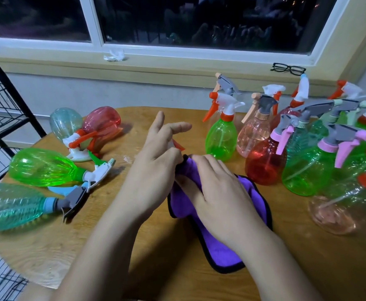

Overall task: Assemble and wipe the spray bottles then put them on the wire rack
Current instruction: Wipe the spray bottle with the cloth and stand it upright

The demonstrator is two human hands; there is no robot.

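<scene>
A purple cloth with a black edge lies mid-table, wrapped over a spray bottle that is almost wholly hidden; only an orange and white bit of its spray head peeks out. My left hand grips the covered top end, two fingers stretched out. Through the cloth, my right hand presses on the bottle's body. Several assembled bottles lie on their sides at the left, among them a green one and a teal one. Many bottles stand at the right, such as a green one with an orange trigger.
The black wire rack stands beyond the wooden table's left edge. Black glasses and a crumpled tissue rest on the window sill behind. A pale pink bottle lies at the right front.
</scene>
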